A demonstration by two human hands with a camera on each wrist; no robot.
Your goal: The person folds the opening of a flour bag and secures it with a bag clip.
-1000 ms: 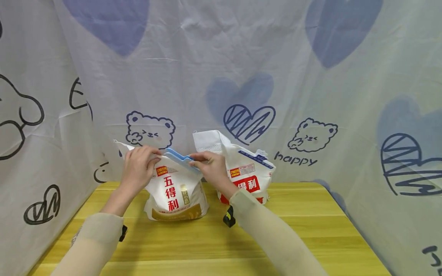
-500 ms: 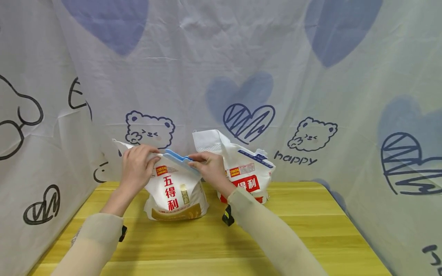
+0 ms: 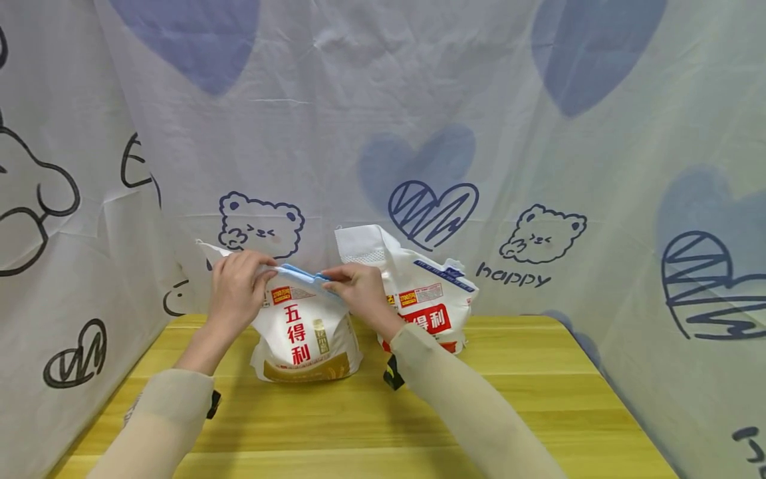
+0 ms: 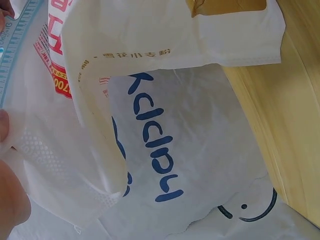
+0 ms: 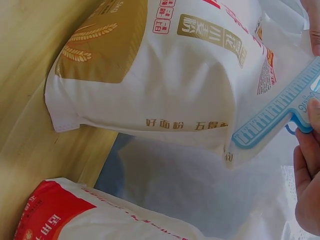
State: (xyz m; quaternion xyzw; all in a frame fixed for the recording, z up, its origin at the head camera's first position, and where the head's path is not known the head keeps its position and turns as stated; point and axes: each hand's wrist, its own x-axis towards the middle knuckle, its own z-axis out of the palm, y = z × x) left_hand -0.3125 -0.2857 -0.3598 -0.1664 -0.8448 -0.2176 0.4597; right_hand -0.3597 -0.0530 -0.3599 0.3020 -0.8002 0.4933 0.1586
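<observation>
A white flour bag [image 3: 299, 332] with red lettering and a gold lower band stands upright on the table. My left hand [image 3: 239, 283] grips the bag's top edge towards its left corner. Along the right part of that edge lies a light-blue bag clip [image 5: 272, 115], and my right hand [image 3: 362, 289] pinches its handle between thumb and fingers. The left wrist view catches only the tips of my left fingers beside the clip [image 4: 16, 45]. A second flour bag [image 3: 427, 313], white and red, stands behind and to the right, bearing a dark-blue clip [image 3: 443, 274] across its top.
A yellow wood-grain table [image 3: 509, 406] carries both bags. Close behind it hangs a pale printed cloth [image 3: 323, 133], which also covers both sides. The second bag stands near my right forearm [image 3: 473, 406].
My right hand has shifted slightly left with the light-blue clip, which now sits lower against the bag's top edge. My left hand keeps its place on the bag.
</observation>
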